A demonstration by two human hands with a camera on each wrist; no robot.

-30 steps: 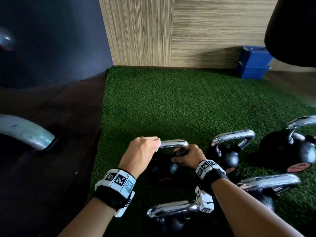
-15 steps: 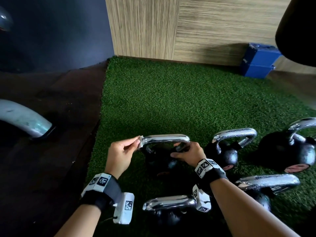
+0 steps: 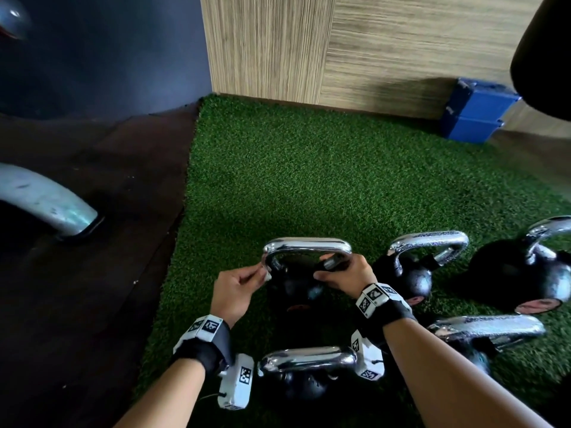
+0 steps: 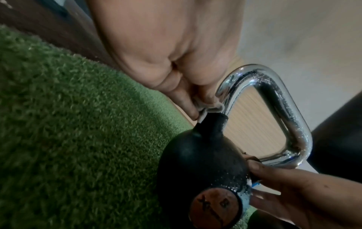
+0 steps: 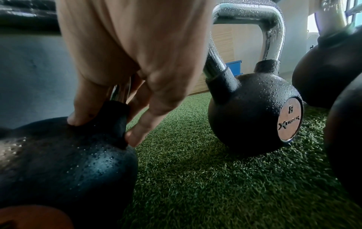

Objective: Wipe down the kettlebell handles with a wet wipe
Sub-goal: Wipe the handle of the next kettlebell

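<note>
Now, wipe: left hand point(image 3: 234, 288) pinches the wet wipe point(image 4: 210, 108) against the handle point(image 3: 306, 244), low on its left leg.
Brace: right hand point(image 3: 343, 273) grips the right leg.
Kettlebell point(image 4: 201, 164): upright on turf point(image 3: 309, 180).
Handling: likely heavy, stiff; wet chrome probably slippery, so hold the leg bases.

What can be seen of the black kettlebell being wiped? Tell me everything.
The black kettlebell with the chrome loop handle stands upright on green artificial turf. Its pebbled body carries a round reddish badge. The left hand pinches a white wet wipe against the handle's left leg; the right hand grips the right leg's base.
</note>
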